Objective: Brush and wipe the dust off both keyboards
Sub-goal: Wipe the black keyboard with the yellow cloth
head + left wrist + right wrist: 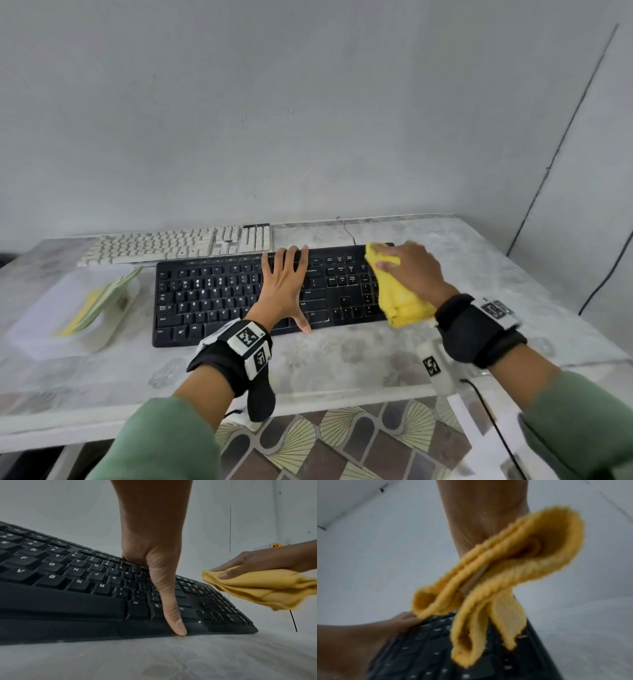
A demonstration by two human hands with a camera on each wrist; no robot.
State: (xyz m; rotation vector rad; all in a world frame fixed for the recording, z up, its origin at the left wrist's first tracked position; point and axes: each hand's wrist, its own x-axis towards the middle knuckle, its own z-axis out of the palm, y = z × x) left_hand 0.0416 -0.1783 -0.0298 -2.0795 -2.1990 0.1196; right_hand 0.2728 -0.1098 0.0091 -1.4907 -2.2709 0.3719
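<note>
**Cloth on the number pad, left hand bracing the black keyboard**

Black keyboard [239,298] lies flat on the pale patterned surface [359,363], front and centre. White keyboard [178,245] sits just behind it, offset left, near the wall.

Left hand [284,287]: grip spread, fingers straight and flat on the keys around the middle-right of the main key block. Thumb [171,615] splays down across the front edge, tip touching the surface just in front of the keyboard. Nothing held.

Right hand [411,270]: grip pinching a folded yellow cloth [397,301], fingers on top, thumb pressed against the near side. Cloth covers the right end of the black keyboard, over the number pad, trailing end hanging past the front edge. From the right wrist the cloth [488,581] shows as bunched loose folds hanging over the keys; that view is blurred, so contact between cloth and keys can't be confirmed there. From the left wrist the cloth [257,586] looks slightly above the far right keys.

Left of the black keyboard: a clear plastic box [68,315] with something pale green and yellow on it; too blurred to identify. Black cable [347,231] runs from the back of the black keyboard toward the wall.
</note>
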